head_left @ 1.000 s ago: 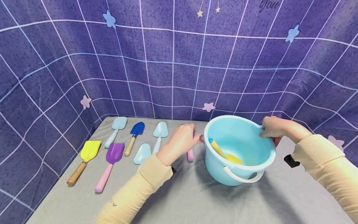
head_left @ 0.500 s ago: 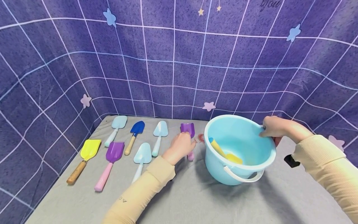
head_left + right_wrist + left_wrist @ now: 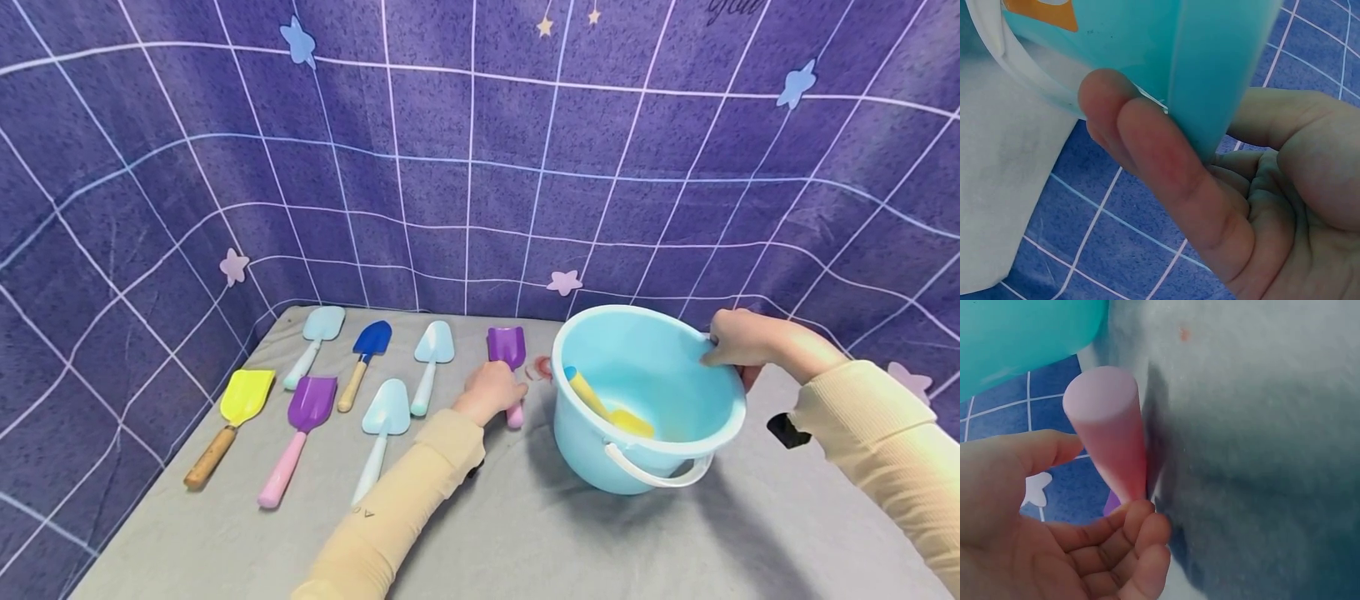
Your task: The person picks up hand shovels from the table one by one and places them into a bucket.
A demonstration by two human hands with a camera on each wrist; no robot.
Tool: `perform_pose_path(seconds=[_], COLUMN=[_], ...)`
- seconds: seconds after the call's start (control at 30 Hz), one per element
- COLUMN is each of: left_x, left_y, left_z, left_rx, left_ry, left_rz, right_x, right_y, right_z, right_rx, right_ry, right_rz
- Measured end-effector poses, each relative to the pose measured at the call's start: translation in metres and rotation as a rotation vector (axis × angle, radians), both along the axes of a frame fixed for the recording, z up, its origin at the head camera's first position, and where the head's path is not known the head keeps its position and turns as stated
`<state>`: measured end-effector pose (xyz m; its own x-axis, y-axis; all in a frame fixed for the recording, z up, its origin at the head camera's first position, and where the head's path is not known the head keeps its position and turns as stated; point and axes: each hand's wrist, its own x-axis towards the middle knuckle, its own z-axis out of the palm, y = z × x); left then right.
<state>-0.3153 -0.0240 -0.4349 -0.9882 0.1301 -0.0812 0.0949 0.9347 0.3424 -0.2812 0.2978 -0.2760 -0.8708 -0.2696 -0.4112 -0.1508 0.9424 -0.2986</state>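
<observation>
In the head view my left hand (image 3: 489, 392) is over a small shovel with a purple blade (image 3: 507, 345) and pink handle (image 3: 1107, 419). The left wrist view shows thumb and curled fingers on either side of that handle, fingertips right at its narrow neck, with a gap between thumb and fingers. My right hand (image 3: 742, 340) grips the rim of a light blue bucket (image 3: 592, 458), its fingers and thumb on opposite sides of the wall in the right wrist view. Inside the bucket lies a yellow toy (image 3: 630, 422) with a blue-tipped yellow handle.
Left of my left hand, several shovels lie on the grey cloth (image 3: 525, 533), among them a yellow one (image 3: 247, 396), a purple one (image 3: 311, 400), a dark blue one (image 3: 372, 337) and light blue ones (image 3: 387, 407). A purple grid curtain (image 3: 480, 167) stands behind.
My left hand has come down and back along the purple shovel, uncovering its blade and the nearby light blue shovels. The right hand keeps its hold on the bucket.
</observation>
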Motion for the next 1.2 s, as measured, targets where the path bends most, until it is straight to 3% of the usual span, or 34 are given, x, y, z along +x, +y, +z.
perform_pose_path(seconds=[0.37,0.8,1.03,1.2], left_x=[-0.011,-0.013,-0.013,-0.015], left_y=[0.012,0.016,0.013,0.009], left_z=[-0.012,-0.013,-0.005,0.004], left_rx=[-0.06,-0.098,-0.092,-0.137], left_ry=[-0.098,-0.139,-0.181,-0.154], left_rz=[0.133,0.132,0.128,0.132], right_x=[-0.002,-0.004,-0.004,-0.003], right_y=[0.001,0.002,0.003,0.003], right_z=[-0.002,-0.001,0.0,0.001], right_rx=[-0.013,-0.015,-0.014,-0.012], right_ry=[-0.014,-0.014,-0.026,-0.021], right_rz=[0.009,0.013,0.01,0.015])
